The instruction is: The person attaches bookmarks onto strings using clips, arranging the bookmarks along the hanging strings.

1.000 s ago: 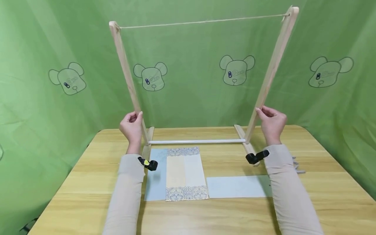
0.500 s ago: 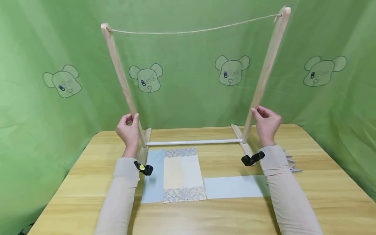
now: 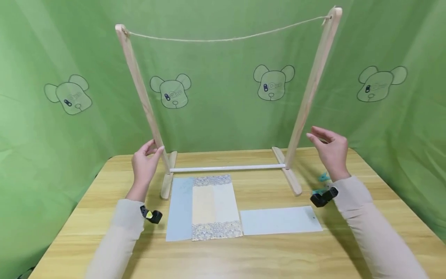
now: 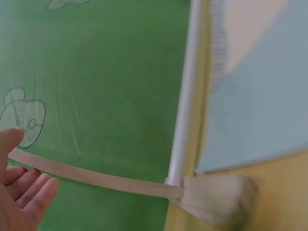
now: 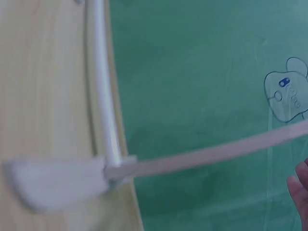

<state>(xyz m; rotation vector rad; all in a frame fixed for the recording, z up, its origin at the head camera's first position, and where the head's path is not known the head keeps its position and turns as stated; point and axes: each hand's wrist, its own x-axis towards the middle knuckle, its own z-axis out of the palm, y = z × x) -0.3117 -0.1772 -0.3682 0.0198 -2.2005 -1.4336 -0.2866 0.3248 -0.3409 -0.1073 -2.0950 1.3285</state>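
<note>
A wooden stand has a left post and a right post, both upright and leaning outward. A sagging string joins their tops; a white rod joins them near the feet. My left hand is at the lower left post, thumb and fingers on either side. In the left wrist view its fingers are spread and loose around the post. My right hand is in the air to the right of the right post, apart from it, holding nothing visible. Only its fingertips show in the right wrist view.
On the wooden table lie a blue sheet, a lace-patterned cream and white sheet and a pale blue strip. Teal clips lie partly hidden behind the right forearm. A green curtain hangs behind.
Both hands held the posts earlier. My right hand has let go and moved right; my left hand has loosened and lowered slightly. The string went from taut to sagging, and the teal clips came into view.
</note>
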